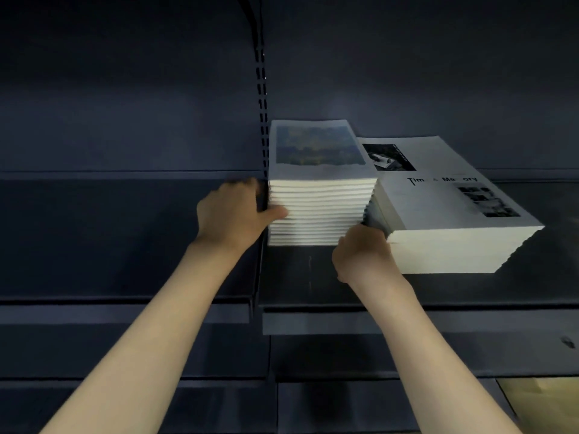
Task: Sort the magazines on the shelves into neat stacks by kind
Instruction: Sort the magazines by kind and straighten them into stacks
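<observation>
Two piles of white-edged paper magazines sit side by side on the dark metal shelf (313, 277). The tall stack with the blue-and-yellow painted cover (319, 195) stands squarely against the slotted black upright (262, 114) at the left end of the bay. The lower stack with the grey "Time" cover and black-and-white photos (451, 220) lies just to its right, skewed so its near corner swings out toward the shelf's front edge, and its sheets step out a little along the right side.

The left hand (235, 211) cups the left side of the painted stack, thumb laid across the page edges and fingers curled round the back corner: a bracing grip, not a lift. The right hand (363, 249) is tucked into the gap where the two piles meet, its fingers hidden between them, so whether it pinches pages or merely pushes cannot be told.

The step in hand looks like squaring up the painted stack. To do it well, keep the left hand as a fixed stop and press from the right with flat fingers over the full height, so no middle copies slide out. Then turn the grey pile parallel with the first, with a clear gap between them, so the kinds stay apart.
</observation>
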Motion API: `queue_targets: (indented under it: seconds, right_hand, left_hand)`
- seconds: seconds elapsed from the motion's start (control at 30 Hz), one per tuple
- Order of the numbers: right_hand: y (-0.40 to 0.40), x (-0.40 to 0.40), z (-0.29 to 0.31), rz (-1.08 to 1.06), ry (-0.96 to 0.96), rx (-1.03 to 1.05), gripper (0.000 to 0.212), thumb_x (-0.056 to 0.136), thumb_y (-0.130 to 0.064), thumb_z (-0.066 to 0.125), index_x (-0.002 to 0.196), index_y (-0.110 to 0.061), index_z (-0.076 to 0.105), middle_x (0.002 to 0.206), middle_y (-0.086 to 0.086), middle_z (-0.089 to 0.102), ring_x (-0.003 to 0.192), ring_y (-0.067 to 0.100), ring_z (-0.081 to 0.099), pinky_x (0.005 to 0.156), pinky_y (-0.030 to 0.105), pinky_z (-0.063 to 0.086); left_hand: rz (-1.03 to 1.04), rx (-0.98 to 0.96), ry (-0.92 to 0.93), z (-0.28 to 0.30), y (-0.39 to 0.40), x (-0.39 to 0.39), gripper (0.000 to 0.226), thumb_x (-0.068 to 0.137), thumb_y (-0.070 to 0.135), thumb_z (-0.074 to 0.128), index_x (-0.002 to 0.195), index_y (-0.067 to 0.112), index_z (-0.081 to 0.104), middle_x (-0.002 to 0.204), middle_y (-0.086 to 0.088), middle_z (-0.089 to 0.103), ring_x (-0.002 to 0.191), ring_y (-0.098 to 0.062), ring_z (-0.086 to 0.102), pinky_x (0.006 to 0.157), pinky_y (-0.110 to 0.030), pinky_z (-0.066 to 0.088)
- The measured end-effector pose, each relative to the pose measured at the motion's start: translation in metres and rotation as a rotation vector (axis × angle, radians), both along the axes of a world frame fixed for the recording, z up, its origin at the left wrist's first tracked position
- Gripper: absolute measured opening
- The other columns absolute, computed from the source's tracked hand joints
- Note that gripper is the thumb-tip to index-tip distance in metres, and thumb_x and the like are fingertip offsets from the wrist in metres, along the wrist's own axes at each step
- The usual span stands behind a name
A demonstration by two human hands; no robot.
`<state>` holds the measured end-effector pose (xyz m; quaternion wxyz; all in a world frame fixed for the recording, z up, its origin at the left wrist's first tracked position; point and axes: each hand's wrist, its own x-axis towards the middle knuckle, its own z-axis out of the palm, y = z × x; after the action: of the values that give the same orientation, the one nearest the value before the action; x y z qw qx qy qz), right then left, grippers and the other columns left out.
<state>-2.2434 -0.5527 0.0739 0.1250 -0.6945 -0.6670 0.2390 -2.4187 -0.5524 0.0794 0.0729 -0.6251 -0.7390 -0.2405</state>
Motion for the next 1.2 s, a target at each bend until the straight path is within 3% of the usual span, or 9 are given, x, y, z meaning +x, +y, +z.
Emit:
queue_targets:
  seconds: [0.07, 0.17, 0.23, 0.33, 0.43, 0.53, 0.77, 1.0, 1.2]
  right_hand:
    - [0.000, 0.002, -0.004, -0.012, -0.068, 0.222, 0.017, 0.097, -0.010, 0.040, 0.086, -0.006, 0.053, 0.103, 0.014, 0.061, 0.094, 0.027, 0.061, 0.063, 0.025, 0.036]
    - [0.002, -0.003, -0.014, 0.006, 0.076, 0.844, 0.020, 0.094, -0.005, 0.043, 0.103, 0.004, 0.058, 0.097, 0.019, 0.061, 0.080, 0.028, 0.062, 0.060, 0.025, 0.041]
    - [0.007, -0.010, -0.019, 0.017, 0.158, 1.062, 0.030, 0.092, -0.008, 0.042, 0.116, 0.005, 0.055, 0.115, 0.021, 0.053, 0.100, 0.029, 0.057, 0.082, 0.030, 0.047]
    - [0.013, -0.018, -0.029, 0.093, 0.010, 1.093, 0.047, 0.093, -0.010, 0.037, 0.139, 0.000, 0.033, 0.144, 0.020, 0.028, 0.135, 0.035, 0.029, 0.113, 0.048, 0.026]
    - [0.018, -0.021, -0.043, 0.111, -0.212, 1.023, 0.064, 0.092, -0.019, 0.030, 0.148, -0.002, 0.004, 0.153, 0.017, 0.010, 0.143, 0.030, 0.011, 0.117, 0.047, 0.003]
    - [0.026, -0.022, -0.061, 0.126, -0.344, 1.018, 0.075, 0.088, -0.024, 0.026, 0.147, -0.002, -0.015, 0.154, 0.013, 0.006, 0.143, 0.029, 0.010, 0.116, 0.046, 0.001]
    - [0.041, -0.012, -0.063, 0.201, -0.367, 1.053, 0.083, 0.080, -0.030, 0.035, 0.151, -0.010, -0.002, 0.154, 0.015, 0.007, 0.143, 0.031, 0.010, 0.115, 0.049, -0.005]
    - [0.052, -0.016, -0.072, 0.205, -0.376, 1.118, 0.086, 0.083, -0.035, 0.035, 0.148, -0.011, -0.015, 0.153, 0.016, 0.008, 0.143, 0.030, 0.001, 0.115, 0.050, -0.005]
    - [0.051, -0.012, -0.073, 0.282, -0.360, 1.264, 0.088, 0.088, -0.044, 0.048, 0.151, -0.012, -0.004, 0.152, 0.017, 0.013, 0.146, 0.027, -0.005, 0.116, 0.050, 0.001]
  left_hand:
    - [0.027, 0.210, 0.034, -0.008, -0.008, 0.002, 0.065, 0.073, 0.065, 0.060, 0.106, 0.010, 0.052, 0.103, -0.006, 0.062, 0.094, -0.028, 0.058, 0.072, -0.036, 0.041]
    - [-0.037, 0.592, 0.175, -0.020, -0.015, 0.016, 0.056, 0.086, 0.052, 0.053, 0.115, 0.003, 0.049, 0.120, -0.019, 0.053, 0.106, -0.032, 0.046, 0.083, -0.040, 0.034]
    - [-0.147, 0.643, 0.265, -0.030, -0.007, 0.024, 0.054, 0.093, 0.042, 0.044, 0.130, 0.003, 0.040, 0.138, -0.020, 0.038, 0.126, -0.031, 0.033, 0.101, -0.042, 0.027]
    - [-0.248, 0.656, 0.471, -0.045, 0.015, 0.020, 0.065, 0.097, 0.039, 0.038, 0.147, 0.006, 0.014, 0.155, -0.013, 0.009, 0.145, -0.021, 0.003, 0.117, -0.041, 0.007]
    - [-0.278, 0.703, 0.679, -0.059, 0.028, 0.002, 0.072, 0.098, 0.039, 0.038, 0.148, 0.003, 0.002, 0.157, -0.010, -0.010, 0.146, -0.021, -0.004, 0.119, -0.041, 0.003]
    - [-0.345, 0.737, 0.793, -0.069, 0.033, -0.004, 0.070, 0.097, 0.036, 0.039, 0.148, 0.001, 0.004, 0.157, -0.013, -0.007, 0.146, -0.023, -0.001, 0.119, -0.041, 0.003]
    - [-0.317, 0.756, 0.954, -0.073, 0.053, -0.019, 0.068, 0.100, 0.044, 0.025, 0.148, 0.003, 0.000, 0.157, -0.015, -0.009, 0.145, -0.026, -0.006, 0.118, -0.043, 0.002]
    - [-0.281, 0.733, 0.910, -0.078, 0.054, -0.015, 0.068, 0.100, 0.044, 0.026, 0.148, 0.006, -0.003, 0.157, -0.014, -0.012, 0.145, -0.026, -0.007, 0.118, -0.046, 0.001]
    - [-0.332, 0.634, 0.642, -0.067, 0.020, -0.018, 0.076, 0.095, 0.045, 0.043, 0.150, 0.017, -0.003, 0.157, -0.009, -0.012, 0.146, -0.023, -0.004, 0.117, -0.046, 0.002]
